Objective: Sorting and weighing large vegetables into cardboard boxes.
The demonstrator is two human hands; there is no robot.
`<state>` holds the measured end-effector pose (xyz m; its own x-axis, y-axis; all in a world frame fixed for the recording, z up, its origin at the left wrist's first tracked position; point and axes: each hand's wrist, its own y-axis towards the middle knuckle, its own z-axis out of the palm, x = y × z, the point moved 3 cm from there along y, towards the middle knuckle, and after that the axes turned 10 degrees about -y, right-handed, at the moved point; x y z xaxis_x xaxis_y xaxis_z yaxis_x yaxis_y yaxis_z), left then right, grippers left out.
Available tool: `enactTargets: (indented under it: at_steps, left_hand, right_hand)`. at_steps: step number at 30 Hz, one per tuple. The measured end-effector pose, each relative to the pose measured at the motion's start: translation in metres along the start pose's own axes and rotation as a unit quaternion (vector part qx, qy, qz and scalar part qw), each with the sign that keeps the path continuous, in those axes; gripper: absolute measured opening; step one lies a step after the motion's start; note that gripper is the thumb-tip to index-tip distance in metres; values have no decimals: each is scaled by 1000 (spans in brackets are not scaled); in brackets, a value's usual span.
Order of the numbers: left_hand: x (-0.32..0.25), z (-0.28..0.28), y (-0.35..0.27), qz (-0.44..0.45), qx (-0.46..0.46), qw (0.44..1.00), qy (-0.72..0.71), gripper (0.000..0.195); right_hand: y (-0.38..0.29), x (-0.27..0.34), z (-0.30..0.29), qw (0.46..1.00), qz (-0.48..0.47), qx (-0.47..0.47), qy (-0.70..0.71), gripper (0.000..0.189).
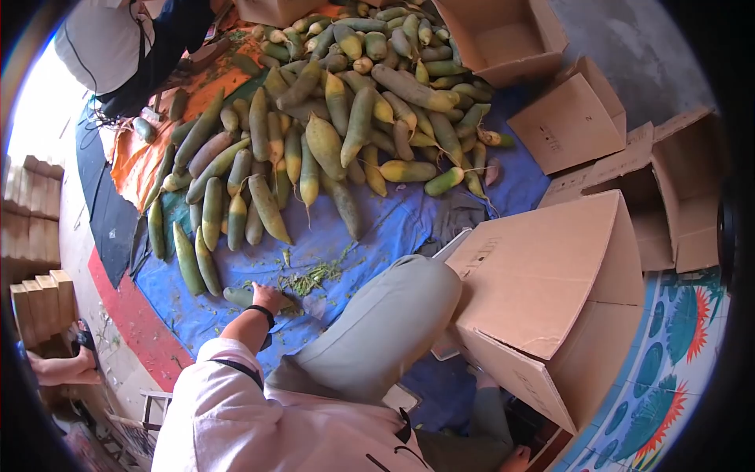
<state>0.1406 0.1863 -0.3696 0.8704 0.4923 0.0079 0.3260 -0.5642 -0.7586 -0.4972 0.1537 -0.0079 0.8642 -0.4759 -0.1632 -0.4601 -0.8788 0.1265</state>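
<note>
My left hand (pixel 268 297) is wrapped over the middle of a green radish (pixel 237 297) lying on the blue tarpaulin (pixel 386 227). My fingers hide part of it, and its far end shows to the right of the hand. Beside that end lies a scatter of leaf scraps (pixel 315 277). Just beyond the hand, two slim green radishes (pixel 189 259) rest side by side. A large heap of green radishes (pixel 330 130), many with yellowish ends, spreads further out. I cannot make out my right hand; a small bit of skin at the bottom edge is unclear.
To my right an opened cardboard box (pixel 531 265) lies tilted beside my bent knee (pixel 430 283). More cardboard boxes (pixel 569 121) stand behind it. A person in a white top (pixel 106 47) is at the upper left. Another person's leg (pixel 68 369) shows at the left edge.
</note>
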Motion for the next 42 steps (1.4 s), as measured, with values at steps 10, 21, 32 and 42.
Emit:
enactTargets:
  at_steps: [10,21,32,42]
  left_hand:
    - [1,-58,2,-11,-32,975,-219,49]
    - [-63,-261,44,155,-229,741,-612,61]
    - [-2,-177,58,157,-339,841,-391,32]
    - [81,-21,3,-140,-178,861,-456,41]
  right_hand:
    - [6,3,3,1000,-16,-11,19,29]
    - [1,20,-9,999,19,-9,23,29]
    - [1,-4,5,996,-58,-69,15,24]
    - [5,-21,21,995,-54,-64,-50,24]
